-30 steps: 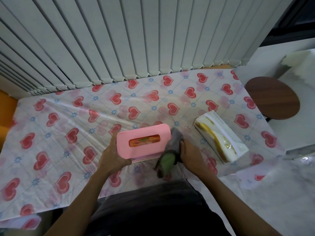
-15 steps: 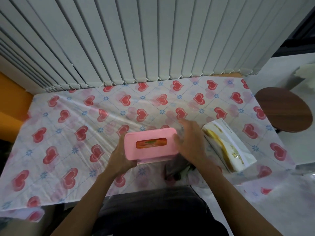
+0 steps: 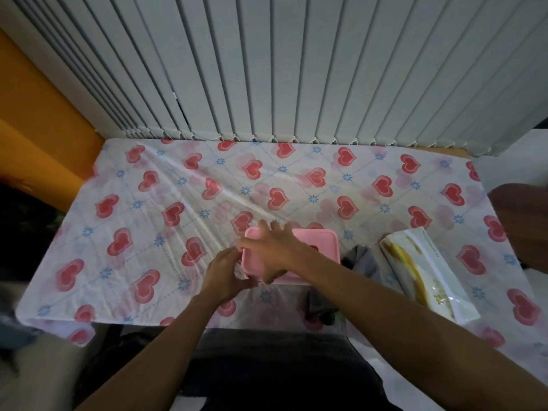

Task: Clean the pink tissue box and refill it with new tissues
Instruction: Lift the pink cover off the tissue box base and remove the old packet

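The pink tissue box (image 3: pixel 318 244) stands on the heart-patterned table near the front edge. My right hand (image 3: pixel 271 250) lies across its top, fingers spread over the left part of the lid, hiding the slot. My left hand (image 3: pixel 225 272) grips the box's left end from the near side. A grey cleaning cloth (image 3: pixel 360 262) lies loose on the table just right of the box, touched by neither hand. The new tissue pack (image 3: pixel 427 277), white with yellow print, rests further right, at a slant.
The tablecloth (image 3: pixel 148 226) covers the whole table, wrinkled in the middle. Vertical blinds (image 3: pixel 267 69) hang behind the far edge. A round brown stool (image 3: pixel 522 221) stands off the right side. An orange wall (image 3: pixel 35 114) is at the left.
My right hand let go of the grey cloth, which now lies beside the box, and moved from the box's right end across the lid to its left part. My left hand kept hold.
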`<state>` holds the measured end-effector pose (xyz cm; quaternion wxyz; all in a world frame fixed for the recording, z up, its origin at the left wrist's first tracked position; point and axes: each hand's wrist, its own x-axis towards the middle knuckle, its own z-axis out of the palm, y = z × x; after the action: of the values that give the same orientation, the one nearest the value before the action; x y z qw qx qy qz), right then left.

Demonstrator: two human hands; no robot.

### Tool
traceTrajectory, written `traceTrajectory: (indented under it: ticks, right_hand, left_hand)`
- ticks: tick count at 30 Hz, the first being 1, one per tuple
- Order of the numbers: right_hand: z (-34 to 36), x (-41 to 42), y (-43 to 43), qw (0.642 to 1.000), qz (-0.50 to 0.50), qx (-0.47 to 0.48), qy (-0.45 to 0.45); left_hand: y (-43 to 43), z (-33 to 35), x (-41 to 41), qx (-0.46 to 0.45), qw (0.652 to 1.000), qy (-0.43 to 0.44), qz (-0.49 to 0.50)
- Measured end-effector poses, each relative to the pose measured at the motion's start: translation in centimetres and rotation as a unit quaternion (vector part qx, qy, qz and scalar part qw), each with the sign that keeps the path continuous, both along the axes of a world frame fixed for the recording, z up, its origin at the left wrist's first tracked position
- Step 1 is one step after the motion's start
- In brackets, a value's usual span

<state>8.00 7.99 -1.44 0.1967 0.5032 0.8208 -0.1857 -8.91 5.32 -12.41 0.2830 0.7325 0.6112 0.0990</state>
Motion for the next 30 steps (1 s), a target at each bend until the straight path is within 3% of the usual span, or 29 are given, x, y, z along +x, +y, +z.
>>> traceTrajectory:
  ticks: [6, 22, 30]
  right_hand:
    - [0.0, -1.3, 0.1, 0.999, 0.005, 0.021, -0.044]
    - [0.4, -0.8, 0.1, 0.999, -0.023, 0.018, 0.033]
    - [0.0, -2.9, 0.3, 0.999, -0.018, 0.011, -0.033]
  left_hand:
    - [0.2, 0.1, 0.1, -0.002, 1.000, 0.007, -0.009]
    - [0.2, 0.4, -0.4, -0.014, 0.999, 0.022, -0.041]
    - [-0.1, 0.4, -0.9, -0.008, 0.999, 0.035, -0.026]
